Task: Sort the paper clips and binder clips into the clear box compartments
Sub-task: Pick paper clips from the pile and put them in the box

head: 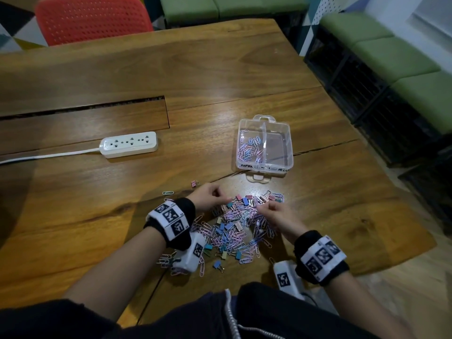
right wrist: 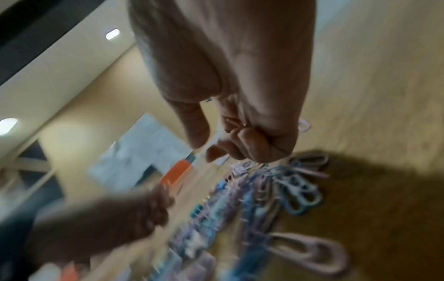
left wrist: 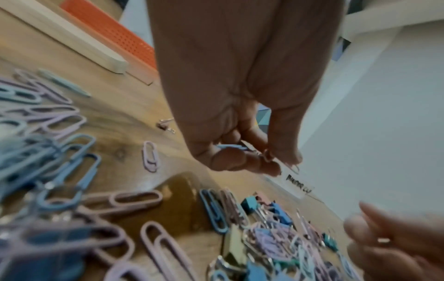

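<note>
A mixed pile of pink, lilac and blue paper clips and small binder clips [head: 234,225] lies on the wooden table near me. Beyond it stands the clear two-compartment box [head: 290,143]. Its left compartment holds paper clips [head: 250,149]; the right one looks bare. My left hand [head: 220,194] hovers over the pile's left edge, fingers curled round blue paper clips [left wrist: 230,146]. My right hand [head: 265,207] is over the pile's right side, fingers curled with something small and pink [right wrist: 234,123] tucked in them; blur hides what kind of clip it is.
A white power strip [head: 128,144] with its cord lies to the left. One pink binder clip [head: 195,183] and a stray paper clip [head: 168,192] sit apart from the pile. A red chair [head: 93,19] stands at the far side, green benches [head: 391,52] to the right.
</note>
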Available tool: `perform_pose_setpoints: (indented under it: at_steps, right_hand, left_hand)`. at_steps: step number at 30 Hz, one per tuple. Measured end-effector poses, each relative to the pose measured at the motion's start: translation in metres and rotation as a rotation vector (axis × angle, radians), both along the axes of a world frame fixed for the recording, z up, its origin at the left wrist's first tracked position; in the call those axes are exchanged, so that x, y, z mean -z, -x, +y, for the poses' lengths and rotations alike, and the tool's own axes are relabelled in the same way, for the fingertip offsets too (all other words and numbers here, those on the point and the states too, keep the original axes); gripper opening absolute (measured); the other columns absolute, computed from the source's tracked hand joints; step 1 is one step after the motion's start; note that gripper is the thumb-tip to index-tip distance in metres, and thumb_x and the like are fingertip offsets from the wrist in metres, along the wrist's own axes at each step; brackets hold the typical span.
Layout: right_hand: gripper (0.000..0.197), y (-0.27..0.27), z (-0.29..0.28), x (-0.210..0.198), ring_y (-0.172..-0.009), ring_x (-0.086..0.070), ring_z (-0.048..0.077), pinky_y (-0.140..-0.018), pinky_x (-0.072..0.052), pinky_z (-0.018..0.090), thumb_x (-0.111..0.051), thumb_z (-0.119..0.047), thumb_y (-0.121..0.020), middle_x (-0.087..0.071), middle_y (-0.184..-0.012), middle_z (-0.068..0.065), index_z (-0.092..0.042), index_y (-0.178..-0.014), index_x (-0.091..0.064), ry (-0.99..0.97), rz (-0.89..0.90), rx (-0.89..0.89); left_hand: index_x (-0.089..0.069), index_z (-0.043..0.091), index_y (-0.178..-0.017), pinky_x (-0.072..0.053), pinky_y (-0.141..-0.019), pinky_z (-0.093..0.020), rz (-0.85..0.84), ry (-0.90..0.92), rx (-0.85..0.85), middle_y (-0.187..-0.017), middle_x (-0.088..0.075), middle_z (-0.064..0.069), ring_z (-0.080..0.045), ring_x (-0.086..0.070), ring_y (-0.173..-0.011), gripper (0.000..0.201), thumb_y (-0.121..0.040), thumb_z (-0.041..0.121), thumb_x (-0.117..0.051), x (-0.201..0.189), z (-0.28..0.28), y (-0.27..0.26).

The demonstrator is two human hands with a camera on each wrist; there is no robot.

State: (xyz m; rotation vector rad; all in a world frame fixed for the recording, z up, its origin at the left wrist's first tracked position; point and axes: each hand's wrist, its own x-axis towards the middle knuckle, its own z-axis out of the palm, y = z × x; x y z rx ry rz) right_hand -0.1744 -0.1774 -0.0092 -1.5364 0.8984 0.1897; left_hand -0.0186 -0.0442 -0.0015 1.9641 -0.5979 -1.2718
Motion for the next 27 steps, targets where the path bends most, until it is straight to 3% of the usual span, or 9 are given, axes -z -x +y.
perform_pose_setpoints:
  at_steps: [2, 5, 7, 9, 12, 14, 17, 22, 27]
  right_hand:
    - [0.017, -0.003, 0.008, 0.004, -0.071, -0.049, 0.009, -0.061, -0.039, 0.018, -0.063, -0.025, -0.081, -0.051, -0.078, -0.005, -0.015, -0.081, -0.05, 0.296, 0.069, -0.161]
    - [0.038, -0.008, 0.014, 0.008, -0.092, -0.04, 0.011, -0.074, -0.036, 0.019, -0.07, -0.034, -0.073, -0.041, -0.093, -0.005, -0.015, -0.102, -0.052, 0.623, 0.144, -0.27]
    - [0.044, -0.011, 0.014, 0.011, -0.1, -0.034, 0.012, -0.081, -0.031, 0.023, -0.072, -0.033, -0.071, -0.037, -0.1, -0.003, -0.017, -0.107, -0.052, 0.667, 0.129, -0.273]
    - [0.038, -0.014, 0.014, 0.012, -0.103, -0.035, 0.015, -0.082, -0.03, 0.023, -0.071, -0.028, -0.073, -0.04, -0.103, 0.001, -0.015, -0.104, -0.054, 0.664, 0.096, -0.278]
    - [0.027, -0.015, 0.015, 0.014, -0.107, -0.037, 0.018, -0.086, -0.031, 0.024, -0.066, -0.018, -0.078, -0.046, -0.111, 0.007, -0.01, -0.102, -0.056, 0.687, 0.075, -0.35]
    - [0.018, -0.015, 0.016, 0.016, -0.11, -0.04, 0.021, -0.089, -0.032, 0.025, -0.06, -0.011, -0.082, -0.049, -0.111, 0.008, -0.007, -0.099, -0.056, 0.718, 0.047, -0.414]
    - [0.016, -0.012, 0.016, 0.017, -0.105, -0.044, 0.02, -0.084, -0.031, 0.021, -0.051, -0.001, -0.082, -0.053, -0.109, 0.009, -0.006, -0.097, -0.056, 0.746, 0.015, -0.43]
    - [0.015, -0.01, 0.013, 0.023, -0.103, -0.048, 0.019, -0.083, -0.037, 0.02, -0.051, -0.003, -0.085, -0.054, -0.109, 0.008, -0.008, -0.098, -0.056, 0.759, 0.038, -0.41]
    - [0.007, -0.007, 0.009, 0.028, -0.099, -0.046, 0.016, -0.085, -0.036, 0.021, -0.05, -0.012, -0.089, -0.051, -0.107, 0.005, -0.01, -0.095, -0.053, 0.786, 0.084, -0.456]
  left_hand:
    - [-0.051, 0.017, -0.082, -0.042, -0.058, -0.02, 0.122, 0.048, -0.106, -0.077, -0.057, 0.0, -0.011, -0.05, -0.063, 0.009, -0.087, 0.013, -0.057, 0.001, 0.001, -0.005]
    - [-0.055, 0.011, -0.088, -0.041, -0.054, -0.022, 0.331, 0.062, -0.201, -0.073, -0.053, -0.004, -0.013, -0.048, -0.061, 0.014, -0.093, 0.004, -0.044, 0.002, -0.001, -0.005]
    - [-0.052, 0.008, -0.082, -0.038, -0.046, -0.017, 0.388, 0.055, -0.234, -0.07, -0.049, -0.004, -0.011, -0.045, -0.056, 0.021, -0.096, 0.004, -0.036, -0.002, -0.005, 0.0]
    - [-0.046, 0.012, -0.074, -0.032, -0.043, -0.015, 0.363, 0.041, -0.227, -0.068, -0.045, -0.001, -0.008, -0.041, -0.052, 0.023, -0.095, 0.011, -0.037, -0.006, -0.011, 0.007]
    - [-0.044, 0.019, -0.073, -0.035, -0.053, -0.019, -0.047, -0.014, 0.016, -0.072, -0.046, 0.004, -0.008, -0.042, -0.06, 0.021, -0.089, 0.028, -0.055, 0.0, -0.018, 0.016]
    - [-0.051, 0.02, -0.086, -0.042, -0.065, -0.024, -0.39, -0.103, 0.231, -0.086, -0.055, 0.003, -0.011, -0.05, -0.074, 0.024, -0.078, 0.035, -0.068, 0.007, -0.021, 0.02]
    - [-0.055, 0.016, -0.107, -0.047, -0.085, -0.032, -0.754, -0.204, 0.45, -0.109, -0.055, -0.003, -0.02, -0.052, -0.099, 0.04, -0.077, 0.04, -0.067, 0.01, -0.026, 0.027]
    - [-0.054, 0.007, -0.114, -0.043, -0.088, -0.035, -0.917, -0.236, 0.555, -0.116, -0.055, -0.011, -0.027, -0.052, -0.109, 0.04, -0.085, 0.035, -0.06, 0.014, -0.032, 0.033]
    - [-0.054, 0.007, -0.109, -0.043, -0.089, -0.035, -0.798, -0.226, 0.56, -0.11, -0.054, -0.011, -0.025, -0.052, -0.103, 0.034, -0.09, 0.035, -0.052, 0.015, -0.028, 0.03]
